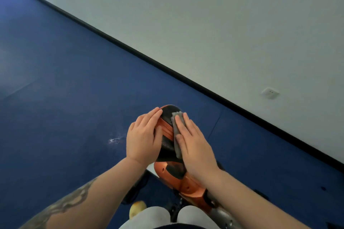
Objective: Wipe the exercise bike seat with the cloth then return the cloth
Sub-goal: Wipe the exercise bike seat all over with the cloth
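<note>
While flat on the seat (168, 132) — right hand (193, 143), straight-fingered, atop grey cloth (177, 135); left hand (143, 135) likewise open.

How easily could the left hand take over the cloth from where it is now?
Probably easily. The left hand rests flat on the seat just beside the grey cloth, with only a bare strip of seat between them. The right hand presses the cloth down and would have to lift first.
</note>
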